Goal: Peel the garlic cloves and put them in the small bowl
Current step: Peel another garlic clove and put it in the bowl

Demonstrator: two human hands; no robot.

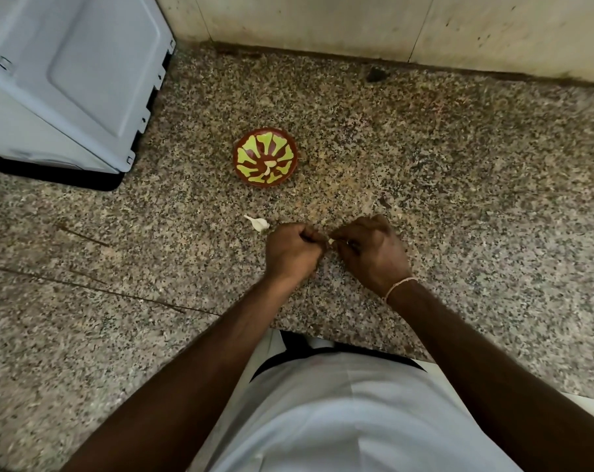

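Both hands meet knuckles-up over the surface [459,185], left hand [293,250] and right hand [372,252] curled, pinching one garlic clove [331,241] between them. Another clove [258,223] lies just left, near the small bowl [265,157].

No readable text, labels (or numbers) anywhere

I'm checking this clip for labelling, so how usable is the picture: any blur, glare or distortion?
Head view: soft, even light, no glare; wide-angle bending at the edges; slight blur on the hands, so the clove pinched between them is hard to make out; bowl and loose clove read clearly.
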